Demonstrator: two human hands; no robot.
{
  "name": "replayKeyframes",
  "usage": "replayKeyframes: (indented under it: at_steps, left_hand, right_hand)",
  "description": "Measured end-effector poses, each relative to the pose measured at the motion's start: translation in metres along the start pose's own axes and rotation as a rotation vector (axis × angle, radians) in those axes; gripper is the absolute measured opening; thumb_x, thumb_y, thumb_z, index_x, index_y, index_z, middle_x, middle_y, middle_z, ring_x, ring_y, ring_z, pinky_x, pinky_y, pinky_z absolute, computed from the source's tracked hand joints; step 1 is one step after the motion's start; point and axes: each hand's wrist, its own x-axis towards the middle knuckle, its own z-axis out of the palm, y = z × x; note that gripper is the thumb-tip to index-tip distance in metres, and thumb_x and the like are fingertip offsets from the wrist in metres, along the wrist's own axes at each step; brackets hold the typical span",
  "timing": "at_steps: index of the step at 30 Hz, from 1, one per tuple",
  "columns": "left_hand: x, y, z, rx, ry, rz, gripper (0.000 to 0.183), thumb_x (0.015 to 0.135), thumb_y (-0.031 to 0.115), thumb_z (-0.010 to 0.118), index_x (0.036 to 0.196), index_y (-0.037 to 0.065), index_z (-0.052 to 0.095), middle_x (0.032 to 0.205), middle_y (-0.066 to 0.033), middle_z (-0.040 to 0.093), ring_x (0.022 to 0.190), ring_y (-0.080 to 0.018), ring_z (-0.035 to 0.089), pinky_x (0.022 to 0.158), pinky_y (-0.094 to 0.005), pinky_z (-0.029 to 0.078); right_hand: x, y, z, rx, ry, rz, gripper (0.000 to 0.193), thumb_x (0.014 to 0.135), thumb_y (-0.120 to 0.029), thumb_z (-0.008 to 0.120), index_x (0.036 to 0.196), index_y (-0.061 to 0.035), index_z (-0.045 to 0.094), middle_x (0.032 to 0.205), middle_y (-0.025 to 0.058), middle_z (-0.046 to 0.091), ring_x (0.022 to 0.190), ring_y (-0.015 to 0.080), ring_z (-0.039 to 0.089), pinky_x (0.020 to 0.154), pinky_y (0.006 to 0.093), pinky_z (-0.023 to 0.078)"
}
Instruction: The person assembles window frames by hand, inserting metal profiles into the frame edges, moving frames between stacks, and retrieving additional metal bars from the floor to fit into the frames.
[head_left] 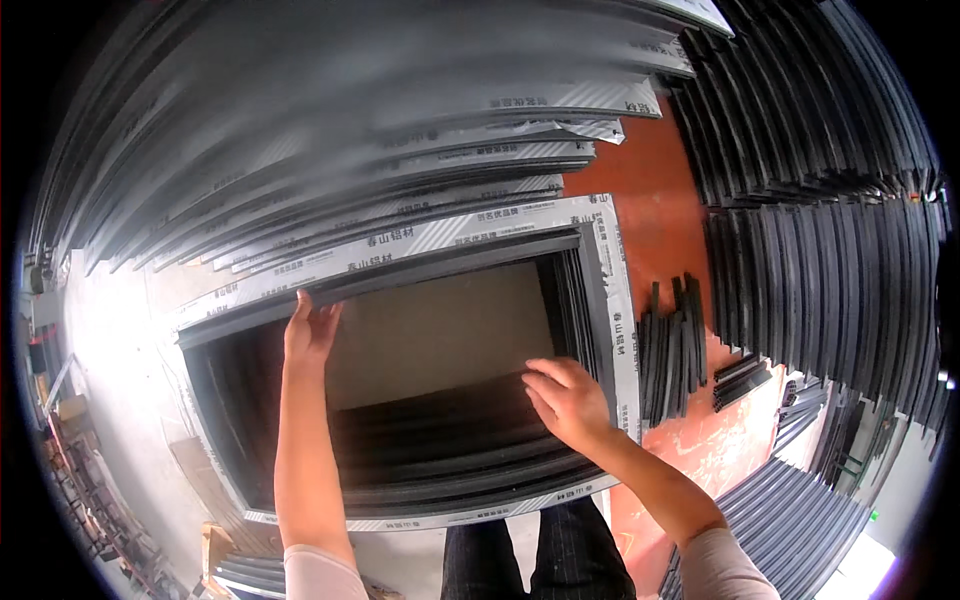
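Our left hand touches the frame at its long far side, grip unclear; right hand nearer us, fingers apart.

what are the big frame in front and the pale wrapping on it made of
The big frame looks like dark matte metal, perhaps coated: straight, crisp edges; hard plastic possible. The pale wrapping seems thin printed plastic film, or paper: slight sheen.

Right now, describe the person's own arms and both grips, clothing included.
The left grip and right grip are bare hands, with no glove or watch visible. Both forearms are bare too. The left sleeve and right sleeve are pale, without visible markings.
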Motion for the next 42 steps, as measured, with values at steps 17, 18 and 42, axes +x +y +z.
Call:
replayKeyframes:
  at_steps: [17, 18, 42]
  left_hand:
    - [0.003, -0.008, 0.018, 0.043, 0.009, 0.008, 0.044, 0.095, 0.025, 0.063, 0.120, -0.007, 0.047, 0.110, -0.0176, 0.056, 0.100, -0.0339, 0.060, 0.093, -0.0512, 0.055]
    - [0.002, -0.005, 0.015, 0.031, -0.010, 0.003, 0.043, 0.096, 0.025, 0.061, 0.121, -0.006, 0.046, 0.113, -0.0179, 0.056, 0.101, -0.0335, 0.060, 0.093, -0.0508, 0.055]
    - [0.040, 0.015, -0.016, 0.103, -0.117, -0.046, 0.039, 0.097, 0.025, 0.059, 0.125, 0.001, 0.049, 0.125, -0.0175, 0.055, 0.114, -0.0335, 0.057, 0.095, -0.0449, 0.055]
  right_hand:
    - [0.010, 0.013, 0.004, -0.049, -0.049, -0.008, 0.014, 0.079, 0.000, 0.068, 0.093, -0.0002, 0.068, 0.107, 0.0103, 0.063, 0.093, 0.0314, 0.062, 0.080, 0.0398, 0.052]
    - [0.009, 0.013, 0.005, -0.042, -0.053, -0.014, 0.014, 0.079, 0.000, 0.068, 0.093, -0.0002, 0.068, 0.107, 0.0103, 0.063, 0.093, 0.0314, 0.062, 0.080, 0.0398, 0.052]
    - [-0.040, 0.124, -0.005, -0.349, 0.089, 0.475, 0.077, 0.084, -0.031, 0.066, 0.146, -0.0023, 0.030, 0.143, 0.0262, 0.036, 0.128, 0.0442, 0.038, 0.106, 0.0480, 0.035]
